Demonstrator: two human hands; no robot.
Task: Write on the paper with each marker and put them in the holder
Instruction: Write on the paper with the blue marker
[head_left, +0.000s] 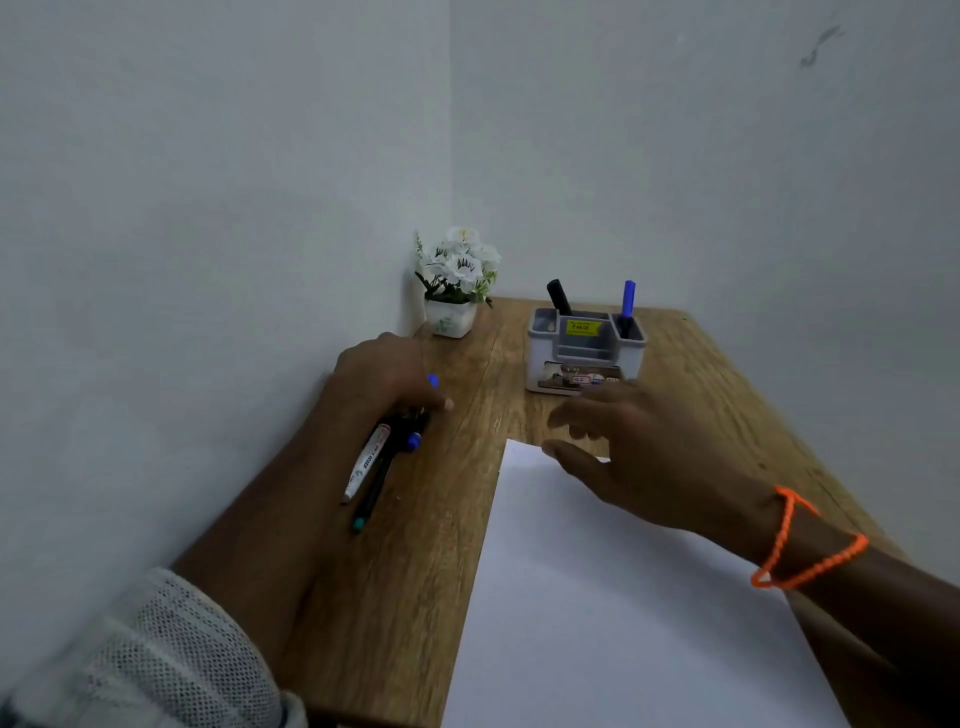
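A white sheet of paper lies on the wooden table. Behind it stands a grey holder with a black marker and a blue marker upright in it. To the left lie a white marker, a dark pen with a green end and a blue-ended marker. My left hand curls over their far ends, and a blue tip pokes out between its fingers. My right hand hovers with fingers spread over the paper's far corner, holding nothing.
A small white pot of white flowers stands in the back corner by the walls. The left wall runs right along the table's left edge. An orange cord circles my right wrist.
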